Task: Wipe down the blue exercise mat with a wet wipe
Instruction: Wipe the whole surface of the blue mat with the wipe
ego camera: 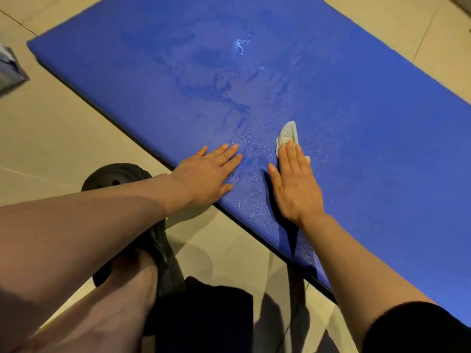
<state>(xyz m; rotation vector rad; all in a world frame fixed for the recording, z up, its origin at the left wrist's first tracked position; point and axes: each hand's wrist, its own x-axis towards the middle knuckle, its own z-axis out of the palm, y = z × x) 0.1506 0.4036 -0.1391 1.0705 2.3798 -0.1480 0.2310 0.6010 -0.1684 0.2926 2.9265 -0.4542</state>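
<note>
Blue mat (344, 103) x1, wipe (288, 135) x1, 2 hands flat

Mat (331, 98): blue, on tile, damp streaks.
Right hand (295, 184): flat, pressing wipe (288, 135).
Left hand (209, 171): flat on near edge.

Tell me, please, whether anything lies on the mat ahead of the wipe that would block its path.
Nothing visible does. The right hand presses the wipe flat on the mat; beyond it are only damp streaks and a pale scuff.
</note>
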